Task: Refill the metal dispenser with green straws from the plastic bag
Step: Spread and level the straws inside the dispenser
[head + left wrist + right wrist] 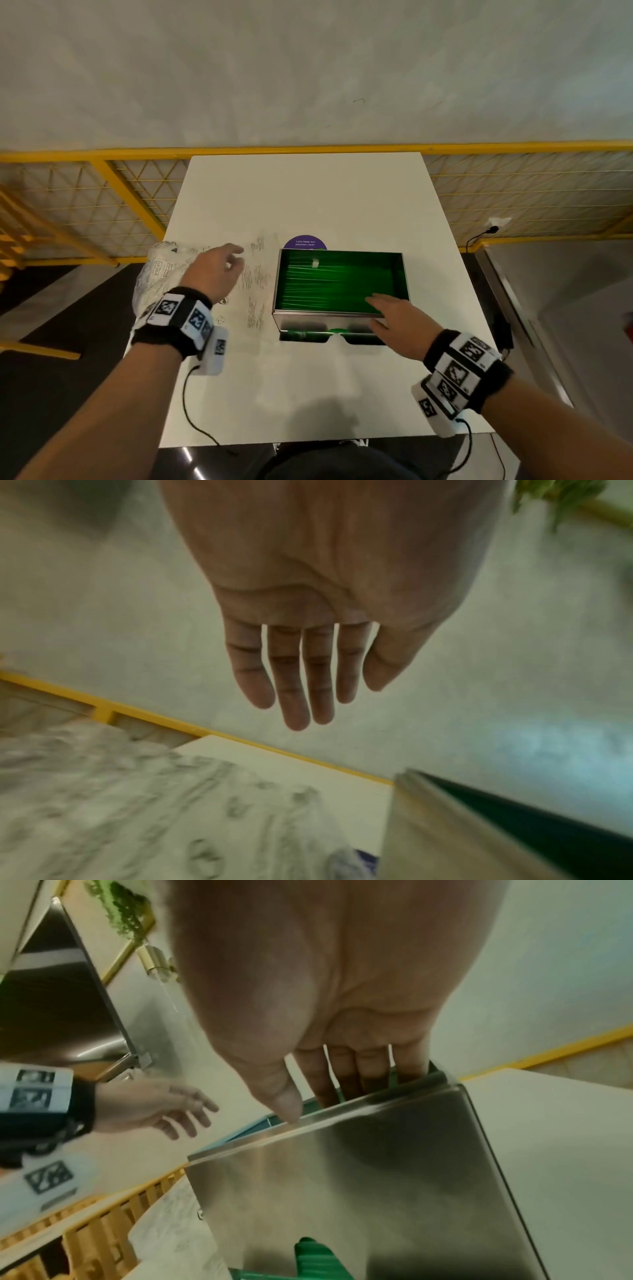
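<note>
Two hands hover released: the left hand (pixel 215 270) spreads above the emptied plastic bag (pixel 191 274) on the table (pixel 308 192), the right hand (pixel 394 313) dips straight fingers (pixel 320 1085) onto green straws (pixel 329 284) filling the open metal dispenser (pixel 308 320).

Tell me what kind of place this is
Probably an office pantry or break area. A purple sticker on the white table reads "Let's keep our pantries clean", a metal straw dispenser stands beside it, and a yellow mesh railing fences off the space.
</note>
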